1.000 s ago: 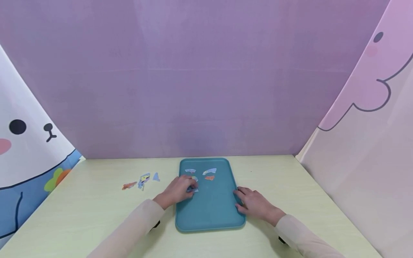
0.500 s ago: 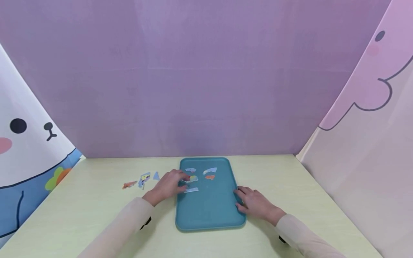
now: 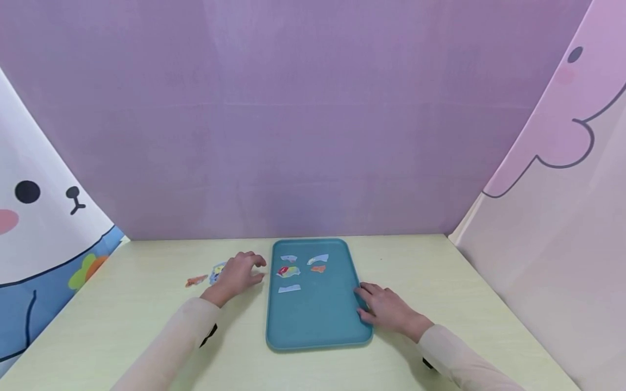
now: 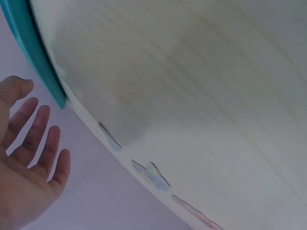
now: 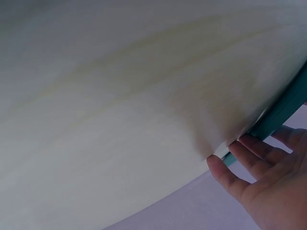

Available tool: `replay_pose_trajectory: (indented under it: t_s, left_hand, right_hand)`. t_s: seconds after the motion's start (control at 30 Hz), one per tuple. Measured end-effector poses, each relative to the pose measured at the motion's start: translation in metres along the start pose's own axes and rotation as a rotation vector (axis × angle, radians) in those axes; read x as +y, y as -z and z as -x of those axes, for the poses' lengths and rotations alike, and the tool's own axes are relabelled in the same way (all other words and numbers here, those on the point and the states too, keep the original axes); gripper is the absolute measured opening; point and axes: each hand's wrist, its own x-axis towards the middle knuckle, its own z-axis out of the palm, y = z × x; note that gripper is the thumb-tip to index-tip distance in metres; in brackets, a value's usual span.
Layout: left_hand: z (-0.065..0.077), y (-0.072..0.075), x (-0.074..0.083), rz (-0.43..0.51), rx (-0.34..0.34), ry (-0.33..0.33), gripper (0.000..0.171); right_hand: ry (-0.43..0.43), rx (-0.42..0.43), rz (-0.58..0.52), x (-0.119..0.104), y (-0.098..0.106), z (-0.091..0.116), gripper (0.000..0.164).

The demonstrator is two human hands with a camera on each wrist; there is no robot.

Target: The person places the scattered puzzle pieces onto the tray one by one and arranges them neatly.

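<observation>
My left hand (image 3: 238, 274) hovers over the table just left of the teal tray (image 3: 318, 326), fingers spread and loosely bent, holding nothing. In the left wrist view the same hand (image 4: 31, 148) has an empty palm. Beneath it, a small blue picture piece (image 4: 110, 137) lies on the table, hidden in the head view. Several irregular cut picture pieces lie on the tray, among them a red-yellow one (image 3: 288, 271), a long pale blue strip (image 3: 289, 289) and an orange one (image 3: 318, 269). My right hand (image 3: 388, 308) rests its fingertips on the tray's right rim.
Left of the tray, a blue-yellow picture piece (image 3: 217, 270), partly covered by the left hand, and an orange-red one (image 3: 196, 281) lie on the pale wooden table (image 3: 122, 326). A purple wall (image 3: 313, 136) rises behind the table, with printed cloth panels at both sides.
My left hand has moved left, off the tray and over the table. The red-yellow piece and pale blue strip on the tray are uncovered now. The right hand has stayed in place.
</observation>
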Motion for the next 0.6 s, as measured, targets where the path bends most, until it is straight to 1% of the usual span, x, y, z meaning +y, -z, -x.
replay_pose_trajectory:
  t_s: [0.17, 0.23, 0.4, 0.5, 0.6]
  left_hand:
    - [0.003, 0.002, -0.013, -0.074, 0.053, 0.027, 0.019]
    - [0.005, 0.002, -0.018, -0.096, 0.06, 0.039, 0.02]
    - [0.009, 0.004, -0.028, -0.124, 0.053, 0.081, 0.021]
    - [0.01, 0.006, -0.031, -0.139, 0.048, 0.102, 0.024]
    - [0.01, 0.008, -0.033, -0.154, 0.025, 0.127, 0.026]
  right_hand:
    - [0.003, 0.007, 0.005, 0.0, 0.0, 0.0, 0.046]
    - [0.002, 0.008, 0.007, 0.0, 0.0, 0.0, 0.046]
    - [0.002, 0.004, 0.006, -0.001, 0.001, 0.0, 0.046]
    - [0.001, 0.004, 0.004, -0.001, 0.001, 0.0, 0.046]
    - [0.002, 0.007, 0.006, -0.001, 0.0, 0.001, 0.046]
